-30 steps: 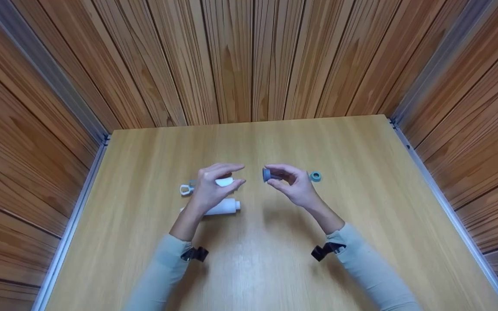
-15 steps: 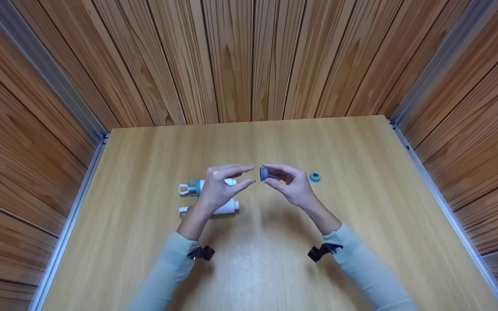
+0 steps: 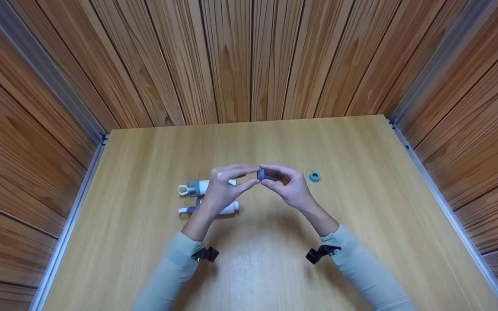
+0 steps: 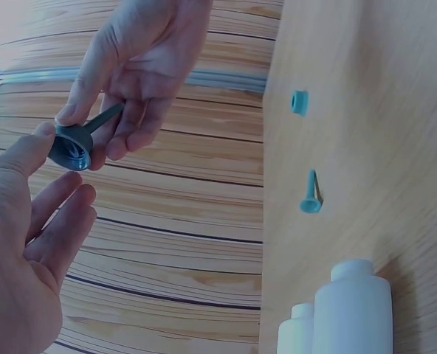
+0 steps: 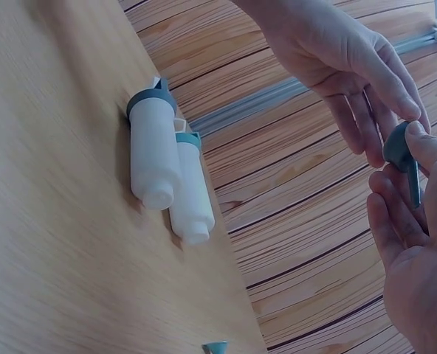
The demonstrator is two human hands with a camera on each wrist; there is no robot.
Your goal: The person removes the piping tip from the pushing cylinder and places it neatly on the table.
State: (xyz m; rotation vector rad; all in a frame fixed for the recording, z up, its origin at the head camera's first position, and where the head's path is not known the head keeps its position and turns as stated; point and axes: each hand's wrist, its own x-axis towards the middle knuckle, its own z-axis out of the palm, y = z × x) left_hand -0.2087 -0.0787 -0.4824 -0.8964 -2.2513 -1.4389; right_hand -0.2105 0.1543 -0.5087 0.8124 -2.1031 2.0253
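Note:
Between the two hands, above the table, is a dark teal nozzle cap with a long thin spout. My right hand pinches it, the spout pointing back toward that palm. From the other side my left hand has its thumb on the cap's rim and its fingertips at the opposite edge. In the left wrist view, the hollow underside of the nozzle cap faces the left hand. Whether the left fingertips press firmly is hard to tell.
Two white bottles lie on the table beneath the left hand, one collared dark grey, the other teal. A teal ring sits right of the right hand. Another teal spouted piece stands nearby. Wooden walls enclose the table.
My left hand has moved right until its fingertips meet the nozzle cap. My right hand has shifted slightly left, still pinching it. More of both bottles shows now.

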